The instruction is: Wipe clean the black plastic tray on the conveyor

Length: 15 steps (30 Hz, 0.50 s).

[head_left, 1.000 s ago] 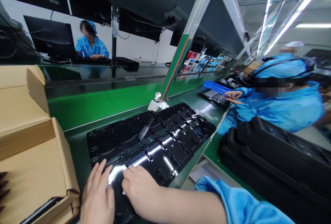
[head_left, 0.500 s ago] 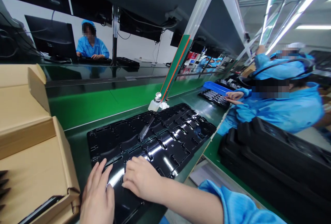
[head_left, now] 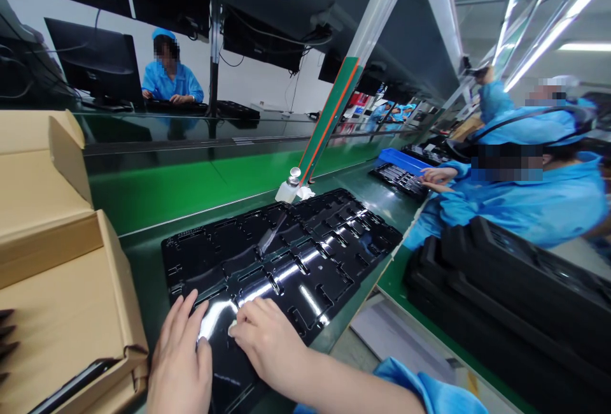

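A glossy black moulded tray [head_left: 286,255] is laid flat on the green desk [head_left: 157,191]. Its surface is divided into rows of shallow rectangular pockets, and bright streaks of overhead light are reflected along them. The long axis of the tray is run from the near left towards the far right, with the near end placed directly under the hands.

The left hand [head_left: 180,360] is laid flat on the near left corner of the tray, with the fingers extended and slightly spread; nothing is gripped. The right hand [head_left: 270,337] is pressed onto the tray just beside it, with the fingers [head_left: 245,318] curled over a small white object; whether that object is pinched cannot be told.

An open cardboard box [head_left: 67,286] is positioned to the left of the tray. A small white bottle [head_left: 290,188] is stood at the far edge.
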Tool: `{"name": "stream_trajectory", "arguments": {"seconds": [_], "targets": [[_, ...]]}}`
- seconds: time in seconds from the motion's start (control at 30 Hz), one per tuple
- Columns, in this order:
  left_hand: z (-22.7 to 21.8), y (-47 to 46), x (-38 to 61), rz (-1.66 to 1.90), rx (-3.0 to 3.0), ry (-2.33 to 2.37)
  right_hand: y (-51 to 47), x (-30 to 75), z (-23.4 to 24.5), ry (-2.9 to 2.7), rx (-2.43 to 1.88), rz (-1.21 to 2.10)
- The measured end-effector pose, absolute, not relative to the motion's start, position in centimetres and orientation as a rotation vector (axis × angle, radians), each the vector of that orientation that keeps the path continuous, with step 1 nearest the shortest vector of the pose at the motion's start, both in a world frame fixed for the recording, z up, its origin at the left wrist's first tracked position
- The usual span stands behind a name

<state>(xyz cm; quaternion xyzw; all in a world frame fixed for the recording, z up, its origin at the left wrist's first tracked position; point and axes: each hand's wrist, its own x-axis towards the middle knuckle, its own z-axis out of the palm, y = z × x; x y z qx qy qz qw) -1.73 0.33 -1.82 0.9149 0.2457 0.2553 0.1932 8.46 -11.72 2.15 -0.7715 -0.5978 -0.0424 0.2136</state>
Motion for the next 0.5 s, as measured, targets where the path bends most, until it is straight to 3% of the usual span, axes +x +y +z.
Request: {"name": "stream_trajectory", "arguments": {"seconds": [0.5], "targets": [[-1.21, 0.15, -1.48, 0.822, 2.659, 0.659, -11.94, 8.10, 1.71, -1.720, -2.194, -0.248]]}}
